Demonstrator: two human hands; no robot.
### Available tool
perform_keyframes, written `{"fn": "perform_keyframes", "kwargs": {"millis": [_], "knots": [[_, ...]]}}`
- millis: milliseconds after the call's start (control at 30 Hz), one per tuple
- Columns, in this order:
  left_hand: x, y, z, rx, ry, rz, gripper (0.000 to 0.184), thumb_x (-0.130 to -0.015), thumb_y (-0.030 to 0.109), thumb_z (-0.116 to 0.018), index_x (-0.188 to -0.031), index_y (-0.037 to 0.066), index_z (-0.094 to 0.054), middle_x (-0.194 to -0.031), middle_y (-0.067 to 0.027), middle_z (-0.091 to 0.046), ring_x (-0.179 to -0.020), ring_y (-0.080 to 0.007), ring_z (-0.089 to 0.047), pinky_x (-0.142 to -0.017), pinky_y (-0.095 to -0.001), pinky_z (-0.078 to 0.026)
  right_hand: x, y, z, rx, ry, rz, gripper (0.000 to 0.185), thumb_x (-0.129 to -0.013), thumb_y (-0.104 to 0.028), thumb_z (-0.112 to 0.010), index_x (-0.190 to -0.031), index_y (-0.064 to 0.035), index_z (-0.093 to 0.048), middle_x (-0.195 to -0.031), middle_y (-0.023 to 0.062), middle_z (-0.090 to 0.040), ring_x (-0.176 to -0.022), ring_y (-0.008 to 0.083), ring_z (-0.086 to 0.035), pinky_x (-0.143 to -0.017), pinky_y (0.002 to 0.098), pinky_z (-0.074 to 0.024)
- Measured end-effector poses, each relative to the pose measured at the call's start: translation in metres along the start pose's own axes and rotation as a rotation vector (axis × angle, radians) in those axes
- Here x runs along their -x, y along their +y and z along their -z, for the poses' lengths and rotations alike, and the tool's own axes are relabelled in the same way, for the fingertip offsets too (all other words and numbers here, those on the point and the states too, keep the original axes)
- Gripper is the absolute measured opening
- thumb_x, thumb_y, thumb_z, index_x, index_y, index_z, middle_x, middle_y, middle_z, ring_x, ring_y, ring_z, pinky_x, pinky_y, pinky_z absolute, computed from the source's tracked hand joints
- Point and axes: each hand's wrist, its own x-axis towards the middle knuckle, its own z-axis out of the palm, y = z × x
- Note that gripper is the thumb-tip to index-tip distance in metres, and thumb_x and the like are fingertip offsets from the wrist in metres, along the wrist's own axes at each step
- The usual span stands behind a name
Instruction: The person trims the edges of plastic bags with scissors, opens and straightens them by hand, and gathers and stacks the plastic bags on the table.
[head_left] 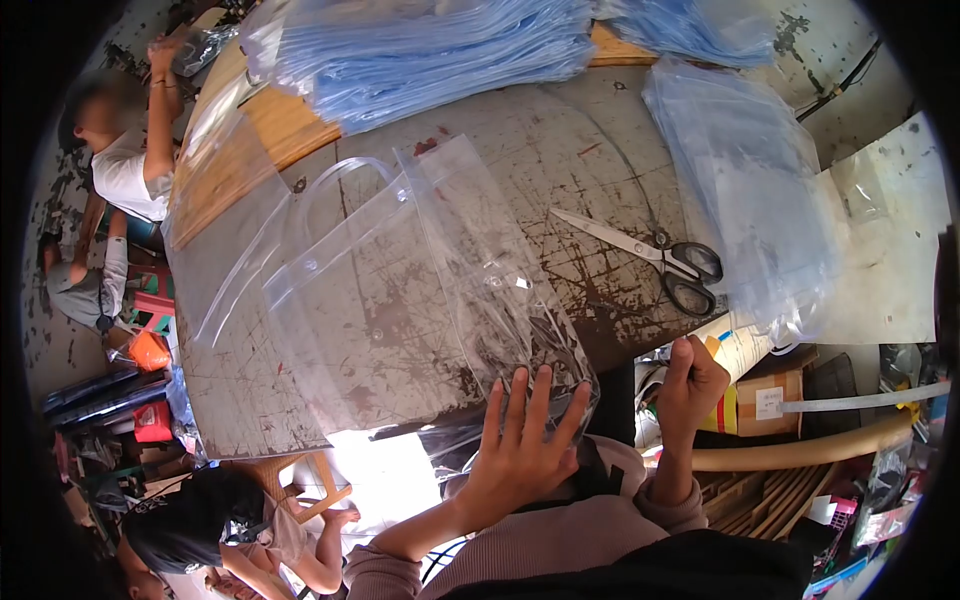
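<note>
My left hand (530, 440) lies with its fingers spread on the lower end of a clear plastic bag (490, 290) at the table's near edge. The bag has a looped clear handle (345, 170) at its upper left. My right hand (692, 385) is raised off the table's near edge, right of my left hand, its fingers curled in; whether anything is in them cannot be seen. Beyond it, black-handled scissors (665, 258) lie on the scratched table (590, 130), blades pointing left.
Stacks of bluish plastic sheets (450, 60) cover the far side, with another pile (750, 190) at the right. A clear sheet (225, 190) lies at the left. Below right are a cardboard box (770, 403) and a long tube (800, 452). Other people sit left and below left.
</note>
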Motion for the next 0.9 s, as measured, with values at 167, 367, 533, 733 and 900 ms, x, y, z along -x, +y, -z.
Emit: {"fn": "perform_keyframes", "kwargs": {"millis": [167,367,533,733,900], "knots": [[-0.001,0.000,0.000,-0.006,0.002,0.000,0.058,-0.077,0.037,-0.054,-0.132,0.019,-0.051,-0.131,-0.0259,-0.043,-0.122,-0.0411,-0.044,-0.102,-0.0535,-0.032,0.006,0.006,0.000,0.069,-0.048,-0.003,0.042,-0.088,-0.017,-0.061,-0.058,-0.0011,-0.037,-0.048,0.0078,-0.029,-0.046,0.0138,-0.023,-0.042,0.0311,-0.0224],[0.000,0.002,-0.001,0.036,0.020,0.013,0.058,-0.078,0.035,-0.051,-0.133,0.017,-0.048,-0.133,-0.0252,-0.042,-0.123,-0.0421,-0.041,-0.103,-0.0548,-0.031,-0.001,-0.005,-0.017,0.184,-0.116,0.036,0.039,-0.087,-0.016,-0.063,-0.057,-0.0023,-0.042,-0.046,0.0082,-0.037,-0.038,0.0163,-0.031,-0.039,0.0307,-0.0264],[0.001,0.001,0.000,0.113,0.010,0.025,0.059,-0.079,0.032,-0.049,-0.135,0.014,-0.046,-0.135,-0.0246,-0.040,-0.126,-0.0431,-0.037,-0.104,-0.0563,-0.028,0.003,-0.004,-0.020,0.385,-0.166,0.197,0.036,-0.085,-0.019,-0.064,-0.058,-0.0053,-0.046,-0.047,0.0078,-0.047,-0.036,0.0249,-0.045,-0.037,0.0336,-0.0319],[0.000,0.002,-0.002,0.071,0.018,0.041,0.064,-0.072,0.036,-0.059,-0.133,0.020,-0.049,-0.135,-0.0222,-0.041,-0.127,-0.0402,-0.038,-0.104,-0.0546,-0.027,0.004,-0.007,-0.021,0.397,-0.172,0.215,0.035,-0.084,-0.015,-0.066,-0.060,-0.0017,-0.044,-0.048,0.0113,-0.044,-0.038,0.0274,-0.042,-0.040,0.0343,-0.0307],[0.002,0.008,-0.002,0.003,-0.015,0.091,0.057,-0.076,0.039,-0.056,-0.130,0.023,-0.051,-0.138,-0.0180,-0.038,-0.133,-0.0357,-0.030,-0.094,-0.0754,-0.014,0.006,-0.006,-0.021,0.396,-0.186,0.215,0.033,-0.084,-0.015,-0.066,-0.061,-0.0015,-0.045,-0.049,0.0121,-0.045,-0.040,0.0288,-0.044,-0.040,0.0348,-0.0314]]}}
